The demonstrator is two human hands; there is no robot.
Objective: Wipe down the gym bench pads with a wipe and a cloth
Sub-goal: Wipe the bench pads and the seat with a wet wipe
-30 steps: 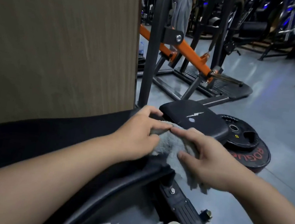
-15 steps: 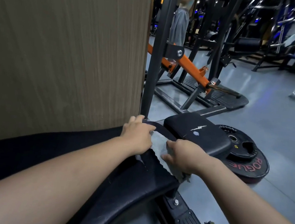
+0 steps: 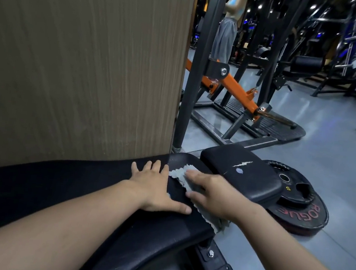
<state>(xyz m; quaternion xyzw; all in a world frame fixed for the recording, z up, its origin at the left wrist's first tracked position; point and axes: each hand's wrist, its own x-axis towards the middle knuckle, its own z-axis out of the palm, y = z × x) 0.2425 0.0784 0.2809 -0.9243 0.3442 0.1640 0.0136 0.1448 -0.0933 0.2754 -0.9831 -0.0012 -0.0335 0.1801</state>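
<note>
Left grip (image 3: 155,187): released, flat on black bench pad (image 3: 77,192). Right grip (image 3: 212,194): released, pressing grey cloth (image 3: 179,174) just beside left grip.

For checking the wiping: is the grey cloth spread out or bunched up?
Spread out. The cloth lies flat on the bench pad under the right hand, one end hanging over the edge.

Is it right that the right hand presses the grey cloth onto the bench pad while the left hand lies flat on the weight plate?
Not quite. In the head view the left hand lies flat on the bench pad, beside the grey cloth; the right hand does press that cloth onto the pad.
</note>
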